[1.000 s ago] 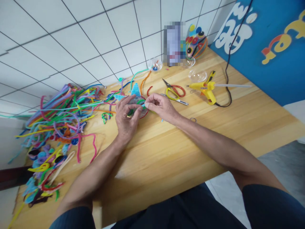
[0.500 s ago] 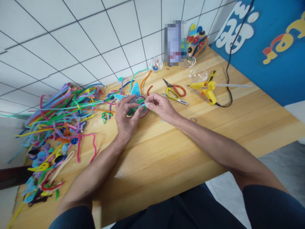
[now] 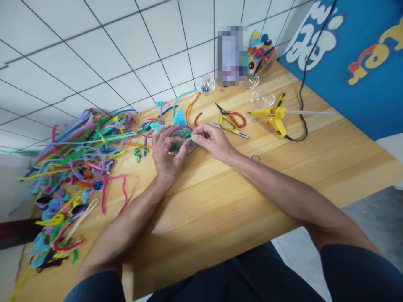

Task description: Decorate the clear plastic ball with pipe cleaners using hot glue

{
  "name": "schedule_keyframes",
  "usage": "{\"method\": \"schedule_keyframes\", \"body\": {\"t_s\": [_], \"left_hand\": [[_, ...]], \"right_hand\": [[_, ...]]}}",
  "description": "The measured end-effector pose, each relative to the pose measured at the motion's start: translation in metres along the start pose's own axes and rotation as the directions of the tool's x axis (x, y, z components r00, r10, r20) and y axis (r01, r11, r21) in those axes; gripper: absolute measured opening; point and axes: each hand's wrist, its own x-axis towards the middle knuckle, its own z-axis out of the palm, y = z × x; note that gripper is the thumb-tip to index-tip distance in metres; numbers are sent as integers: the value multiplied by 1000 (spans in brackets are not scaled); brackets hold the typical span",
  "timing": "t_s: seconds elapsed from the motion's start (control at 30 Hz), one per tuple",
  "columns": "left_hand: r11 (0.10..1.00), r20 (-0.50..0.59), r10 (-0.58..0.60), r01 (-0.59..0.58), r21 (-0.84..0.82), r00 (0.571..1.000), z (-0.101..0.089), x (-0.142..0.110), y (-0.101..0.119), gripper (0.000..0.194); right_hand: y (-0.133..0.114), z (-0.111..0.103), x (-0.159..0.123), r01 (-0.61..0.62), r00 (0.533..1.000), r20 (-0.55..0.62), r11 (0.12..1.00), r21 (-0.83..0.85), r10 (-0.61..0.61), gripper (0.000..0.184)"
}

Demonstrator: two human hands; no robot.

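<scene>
My left hand (image 3: 167, 152) and my right hand (image 3: 213, 142) meet fingertip to fingertip at the middle of the table. Between them is a short light-blue pipe cleaner (image 3: 190, 139), mostly covered by the fingers. Both hands are closed, thumb against fingers. Under and behind my left fingers lies a craft piece with green and red pipe cleaner parts, largely hidden. Two light-blue fuzzy pointed shapes stick out from it; the upright one (image 3: 179, 118) shows plainly, the other (image 3: 157, 126) points left.
A heap of coloured pipe cleaners (image 3: 85, 142) covers the table's left side. Scissors (image 3: 231, 119) and a yellow glue gun (image 3: 273, 116) with its cord lie to the right. Clear plastic cups (image 3: 206, 85) and a decorated craft piece (image 3: 260, 52) stand near the tiled wall.
Hardly anything differs. The light-blue pipe cleaner shows a little less between my fingertips, and my left fingers have shifted slightly.
</scene>
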Motion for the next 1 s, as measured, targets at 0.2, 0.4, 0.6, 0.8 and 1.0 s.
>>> {"method": "schedule_keyframes", "body": {"t_s": [0.2,0.4,0.6,0.8,1.0], "left_hand": [[999,-44,-2,0,-50,999,1,-1,-4,20],[999,-22,13,-14,-51,1000,2,-1,-8,23],[995,-47,11,-15,-100,999,2,1,-6,18],[999,-53,-3,0,-53,999,5,3,-4,17],[999,-45,-21,20,-32,999,7,3,-5,19]], "right_hand": [[7,-6,8,-97,995,4,994,55,97,26],[8,-6,13,-114,992,61,992,57,110,24],[7,-6,15,-109,993,41,994,-27,110,18],[7,-4,14,-117,993,24,992,-41,118,17],[5,-2,12,-122,992,6,992,-13,122,10]]}}
